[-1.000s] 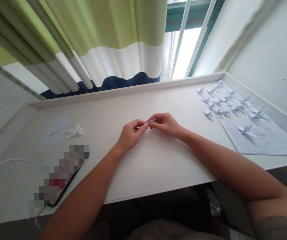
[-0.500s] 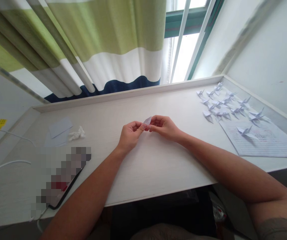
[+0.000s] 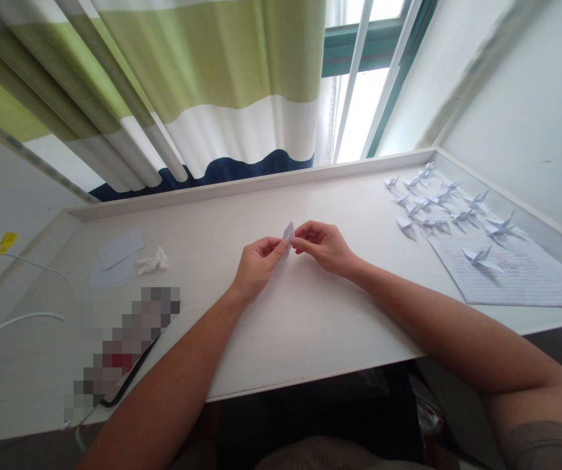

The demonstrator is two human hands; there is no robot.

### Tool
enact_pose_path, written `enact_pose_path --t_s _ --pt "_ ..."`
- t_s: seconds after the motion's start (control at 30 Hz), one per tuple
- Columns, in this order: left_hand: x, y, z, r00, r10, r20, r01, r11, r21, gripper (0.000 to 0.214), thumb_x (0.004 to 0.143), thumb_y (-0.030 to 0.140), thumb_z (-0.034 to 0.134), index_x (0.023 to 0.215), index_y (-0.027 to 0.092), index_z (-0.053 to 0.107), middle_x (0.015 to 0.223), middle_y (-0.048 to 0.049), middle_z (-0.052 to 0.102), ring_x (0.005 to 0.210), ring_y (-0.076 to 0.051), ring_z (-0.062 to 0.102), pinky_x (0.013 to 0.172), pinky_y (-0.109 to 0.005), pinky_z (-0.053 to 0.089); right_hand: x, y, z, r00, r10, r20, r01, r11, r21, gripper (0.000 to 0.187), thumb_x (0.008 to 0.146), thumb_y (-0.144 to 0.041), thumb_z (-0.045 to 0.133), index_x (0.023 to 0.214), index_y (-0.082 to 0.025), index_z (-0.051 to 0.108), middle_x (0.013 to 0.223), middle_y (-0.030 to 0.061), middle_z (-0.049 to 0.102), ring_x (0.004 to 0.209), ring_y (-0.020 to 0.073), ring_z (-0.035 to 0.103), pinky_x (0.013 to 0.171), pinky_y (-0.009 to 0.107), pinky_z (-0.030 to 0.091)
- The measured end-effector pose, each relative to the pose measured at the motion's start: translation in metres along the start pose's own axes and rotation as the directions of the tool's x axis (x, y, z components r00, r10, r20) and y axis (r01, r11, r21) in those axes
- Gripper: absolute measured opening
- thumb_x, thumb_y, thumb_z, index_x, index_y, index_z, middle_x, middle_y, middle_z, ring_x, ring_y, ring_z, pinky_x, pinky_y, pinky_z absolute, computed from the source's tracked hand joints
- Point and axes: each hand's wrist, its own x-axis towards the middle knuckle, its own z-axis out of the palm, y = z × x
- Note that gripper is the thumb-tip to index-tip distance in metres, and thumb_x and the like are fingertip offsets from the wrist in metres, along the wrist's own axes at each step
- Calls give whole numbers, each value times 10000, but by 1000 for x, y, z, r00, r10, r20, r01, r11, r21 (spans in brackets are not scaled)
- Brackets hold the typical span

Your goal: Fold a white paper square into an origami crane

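Note:
A small piece of folded white paper (image 3: 288, 232), narrow and pointed at the top, stands nearly upright between my two hands above the middle of the white desk (image 3: 281, 346). My left hand (image 3: 256, 263) pinches it at its left side, thumb in front. From the right, my right hand (image 3: 324, 247) meets the paper's edge with thumb and fingertips closed on it. Its lower part is partly hidden by my fingers.
Several folded paper cranes (image 3: 427, 205) stand at the back right, one of them on a lined sheet (image 3: 545, 277). On the left lie paper squares (image 3: 121, 249), a crumpled tissue (image 3: 153, 260) and a blurred-out phone (image 3: 128, 356) near white cables (image 3: 21, 326). A raised rim (image 3: 251, 186) borders the desk.
The folded paper has turned from slanting to nearly upright, showing more of its length. My right hand's fingers have shifted slightly along its edge; my left hand keeps its pinch.

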Motion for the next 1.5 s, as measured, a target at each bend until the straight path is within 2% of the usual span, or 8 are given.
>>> enact_pose_path --t_s 0.13,0.27,0.47,0.63,0.9,1.1,1.33,1.5 --pt "-2 -4 5 996 82 -17 -81 996 33 387 849 568 818 930 189 831 916 -59 821 872 -209 726 839 -344 576 -1 1 2 998 21 -61 -23 999 -23 459 726 -602 913 788 -190 720 775 41 767 722 181 716 720 350 627" --pt "-2 -7 8 992 120 -37 -118 992 43 410 850 583 815 937 183 837 947 -72 832 918 -234 753 853 -360 602 -2 3 3 997 1 -75 -7 998 -70 401 773 -559 884 851 -180 780 821 50 794 763 183 724 769 355 619" --pt "0 -8 7 974 151 -169 -161 986 -50 374 760 488 930 933 179 811 903 -64 826 830 -198 762 796 -325 600 -3 4 5 999 9 39 -10 1000 23 415 753 -539 920 958 -195 812 931 61 821 867 207 760 853 389 627" --pt "1 -6 6 978 129 -164 -147 984 -104 359 767 483 925 930 174 841 927 -75 836 837 -194 756 838 -344 609 -3 3 4 995 4 103 -14 995 99 411 733 -497 955 965 -208 778 947 51 808 888 213 770 857 399 638" --pt "0 -3 8 981 97 -169 -119 985 -127 362 736 497 945 909 189 864 875 -59 824 766 -166 705 757 -326 614 -4 1 6 997 7 78 -15 995 100 412 745 -507 948 919 -200 737 898 44 772 846 208 751 839 414 622" --pt "0 -2 8 982 96 -164 -122 980 -159 363 749 512 932 912 194 865 897 -66 824 837 -191 731 768 -333 632 -4 0 3 999 26 42 -30 994 105 408 726 -497 956 914 -196 754 911 46 783 860 202 733 832 394 603" --pt "0 -4 8 978 125 -169 -144 984 -107 309 787 488 905 890 201 859 919 -58 823 861 -189 722 785 -328 624 -4 3 7 999 27 28 -28 999 43 330 760 -475 917 918 -200 828 931 59 826 886 223 752 881 402 588" --pt "1 -7 8 970 133 -206 -150 986 -69 306 786 486 905 863 194 855 1000 -75 826 825 -177 711 773 -327 604 -7 0 11 999 24 -36 -24 1000 4 356 733 -523 920 858 -203 829 900 68 834 864 238 762 827 396 599"
